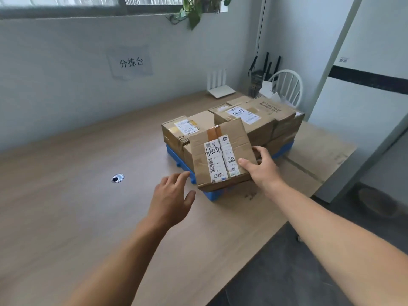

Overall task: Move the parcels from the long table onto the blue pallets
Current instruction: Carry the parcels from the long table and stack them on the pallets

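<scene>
A brown cardboard parcel [220, 155] with white labels and handwritten digits sits tilted at the near corner of the blue pallet [212, 194], which lies on the long wooden table [77, 195]. My right hand [262, 166] grips the parcel's right edge, thumb on top and fingers round the side. To the parcel's left, my left hand [173, 195] hovers over the table with fingers spread, holding nothing and a little apart from the box. Several other parcels [254, 120] are stacked on the pallet behind it.
A cable hole [117, 178] is set in the table to the left. Flattened cardboard [320, 155] lies right of the pallet. A white router [220, 89], black routers and a white chair [287, 85] stand at the far end. The table's edge runs along the right.
</scene>
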